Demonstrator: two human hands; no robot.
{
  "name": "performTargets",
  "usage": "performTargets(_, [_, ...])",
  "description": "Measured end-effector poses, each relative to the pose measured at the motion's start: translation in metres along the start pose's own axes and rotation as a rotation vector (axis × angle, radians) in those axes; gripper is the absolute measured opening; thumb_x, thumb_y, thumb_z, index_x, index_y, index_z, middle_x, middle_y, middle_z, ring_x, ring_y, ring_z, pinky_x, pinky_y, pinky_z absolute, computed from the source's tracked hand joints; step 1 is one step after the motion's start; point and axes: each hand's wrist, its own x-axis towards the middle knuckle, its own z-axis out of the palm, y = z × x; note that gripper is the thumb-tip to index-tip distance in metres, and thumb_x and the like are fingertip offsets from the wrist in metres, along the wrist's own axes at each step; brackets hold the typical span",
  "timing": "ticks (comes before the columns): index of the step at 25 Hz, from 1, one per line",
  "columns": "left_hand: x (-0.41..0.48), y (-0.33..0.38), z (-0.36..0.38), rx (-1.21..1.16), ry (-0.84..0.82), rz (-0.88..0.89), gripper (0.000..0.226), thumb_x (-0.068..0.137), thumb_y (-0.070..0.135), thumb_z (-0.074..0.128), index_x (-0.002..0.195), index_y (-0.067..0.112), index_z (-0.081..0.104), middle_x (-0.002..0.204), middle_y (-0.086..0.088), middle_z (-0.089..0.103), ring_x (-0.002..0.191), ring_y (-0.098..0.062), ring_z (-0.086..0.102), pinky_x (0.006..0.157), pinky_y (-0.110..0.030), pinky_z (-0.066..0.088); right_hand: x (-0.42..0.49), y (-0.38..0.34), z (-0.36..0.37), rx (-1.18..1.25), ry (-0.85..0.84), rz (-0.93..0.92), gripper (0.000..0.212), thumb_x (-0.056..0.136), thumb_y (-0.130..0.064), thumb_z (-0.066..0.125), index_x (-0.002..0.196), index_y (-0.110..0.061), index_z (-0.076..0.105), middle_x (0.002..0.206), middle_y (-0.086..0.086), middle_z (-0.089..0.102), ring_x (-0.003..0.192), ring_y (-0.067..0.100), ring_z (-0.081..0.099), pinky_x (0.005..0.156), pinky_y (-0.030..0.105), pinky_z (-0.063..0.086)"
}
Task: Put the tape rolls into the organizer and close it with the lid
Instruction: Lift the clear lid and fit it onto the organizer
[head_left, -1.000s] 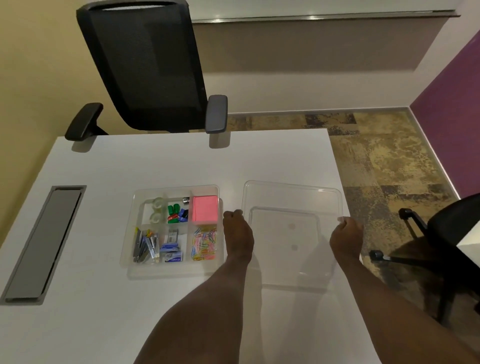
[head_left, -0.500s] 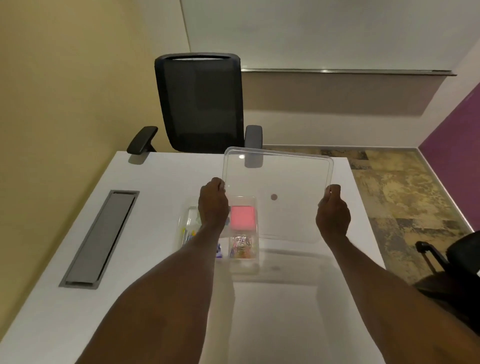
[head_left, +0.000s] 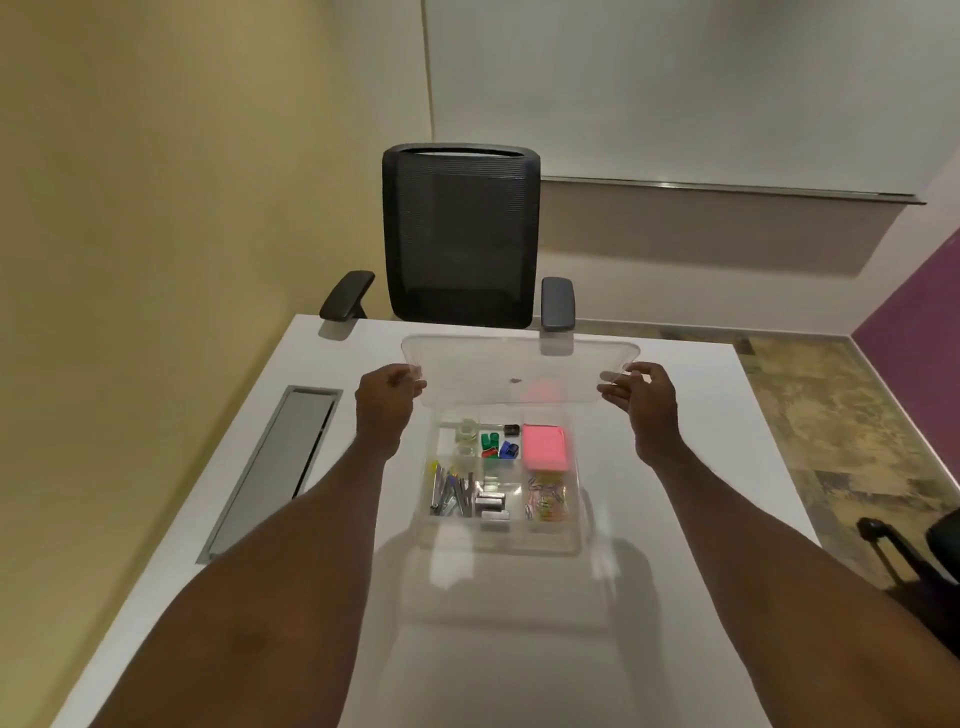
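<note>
A clear plastic lid (head_left: 519, 366) hangs in the air over the far edge of the clear organizer (head_left: 576, 525) on the white table. My left hand (head_left: 384, 402) grips the lid's left edge and my right hand (head_left: 641, 402) holds its right edge with the fingertips. Two clear tape rolls (head_left: 466, 435) lie in the organizer's far left compartment. The other compartments hold coloured clips, a pink sticky-note pad (head_left: 544, 446), pens, staples and paper clips.
A black mesh office chair (head_left: 460, 234) stands at the table's far side. A grey cable hatch (head_left: 275, 467) is set into the table on the left. Another dark chair (head_left: 930, 551) is off the right edge. The table's right edge runs close to the organizer.
Both hands lifted the lid off the table at the right and carried it left, over the organizer. It now hangs lower and flatter above the organizer's far side.
</note>
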Motion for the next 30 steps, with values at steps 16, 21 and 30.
performTargets(16, [0.021, -0.105, -0.022, -0.031, -0.083, -0.382, 0.030, 0.084, -0.008, 0.081, 0.113, -0.013, 0.075, 0.106, -0.035, 0.076, 0.090, -0.035, 0.072, 0.102, -0.053, 0.061, -0.020, 0.085, 0.028, -0.439, 0.224, 0.166, 0.028, 0.081, 0.001, 0.081, 0.108, 0.006, 0.072, 0.098, 0.025, 0.074, 0.082, 0.032, 0.073, 0.082, 0.036, 0.058])
performTargets(21, [0.029, -0.135, -0.002, 0.192, -0.033, -0.370, 0.016, 0.086, 0.000, 0.082, 0.100, -0.005, 0.081, 0.093, -0.028, 0.079, 0.079, -0.029, 0.071, 0.095, -0.052, 0.064, -0.004, 0.117, 0.030, -0.557, 0.270, 0.262, 0.018, 0.082, -0.001, 0.079, 0.100, 0.004, 0.077, 0.098, 0.023, 0.077, 0.097, 0.038, 0.074, 0.097, 0.049, 0.057])
performTargets(30, [0.048, -0.159, 0.031, 0.438, -0.018, -0.360, 0.020, 0.089, 0.004, 0.076, 0.107, -0.005, 0.082, 0.111, -0.023, 0.081, 0.112, -0.036, 0.076, 0.102, -0.038, 0.058, 0.031, 0.149, 0.037, -0.716, 0.284, 0.344, 0.016, 0.086, -0.005, 0.077, 0.101, 0.001, 0.078, 0.106, 0.019, 0.077, 0.105, 0.032, 0.071, 0.094, 0.035, 0.054])
